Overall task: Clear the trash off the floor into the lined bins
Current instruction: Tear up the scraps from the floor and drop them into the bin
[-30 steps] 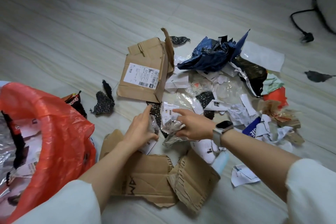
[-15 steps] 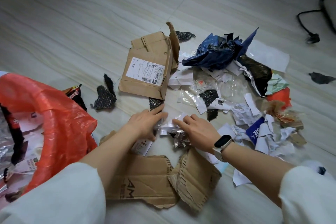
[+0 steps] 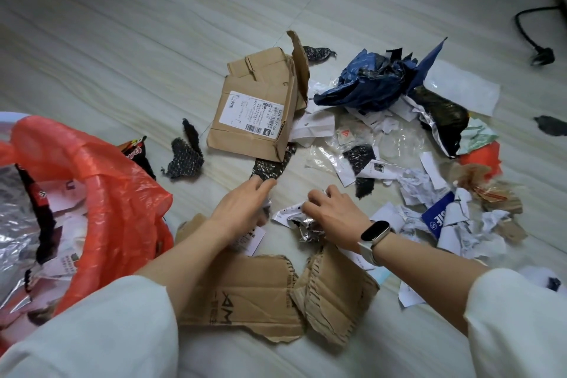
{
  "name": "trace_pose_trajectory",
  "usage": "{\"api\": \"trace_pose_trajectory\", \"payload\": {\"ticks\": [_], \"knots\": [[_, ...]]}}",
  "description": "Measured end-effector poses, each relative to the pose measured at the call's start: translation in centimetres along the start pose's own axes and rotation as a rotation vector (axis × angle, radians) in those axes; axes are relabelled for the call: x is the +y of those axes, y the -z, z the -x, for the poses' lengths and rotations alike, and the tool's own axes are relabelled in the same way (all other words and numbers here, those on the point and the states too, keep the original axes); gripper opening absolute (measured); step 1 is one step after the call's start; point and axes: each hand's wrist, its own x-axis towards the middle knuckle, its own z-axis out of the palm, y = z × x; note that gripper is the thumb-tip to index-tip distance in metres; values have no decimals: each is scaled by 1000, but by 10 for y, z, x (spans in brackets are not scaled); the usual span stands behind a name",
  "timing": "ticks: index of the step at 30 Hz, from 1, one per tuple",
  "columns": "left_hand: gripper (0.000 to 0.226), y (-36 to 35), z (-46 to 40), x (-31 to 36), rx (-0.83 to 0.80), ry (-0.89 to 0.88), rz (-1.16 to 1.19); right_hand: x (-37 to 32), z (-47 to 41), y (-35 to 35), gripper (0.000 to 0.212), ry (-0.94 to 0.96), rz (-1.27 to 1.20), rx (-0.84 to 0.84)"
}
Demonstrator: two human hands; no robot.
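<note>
Though partly filled, red-lined bin (image 3: 101, 193) left of much trash; right hand (image 3: 333, 215) grasping crumpled foil wrapper (image 3: 308, 228), left hand (image 3: 245, 205) flat, unclenched.

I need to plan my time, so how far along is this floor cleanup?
Partly done. The orange-lined bin already holds wrappers and paper. In hand: the right hand gathers crumpled foil and paper scraps, the left hand beside it. Left: the labelled cardboard box, torn cardboard, blue plastic bag and scattered paper.

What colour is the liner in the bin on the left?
Orange-red liner, translucent plastic; the head view shows it.
</note>
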Motion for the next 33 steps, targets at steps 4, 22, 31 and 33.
{"api": "trace_pose_trajectory", "payload": {"ticks": [4,22,31,33], "knots": [[61,-3,7,0,86,94,144,-1,1,-2,55,-93,-137,5],[50,94,43,23,572,196,154,-67,-38,26,32,336,-40,-143],[45,102,57,7,648,235,189,-69,-34,-19,22,391,95,24],[42,100,57,9,645,225,192,-67,-30,-19,28,353,31,44]]}}
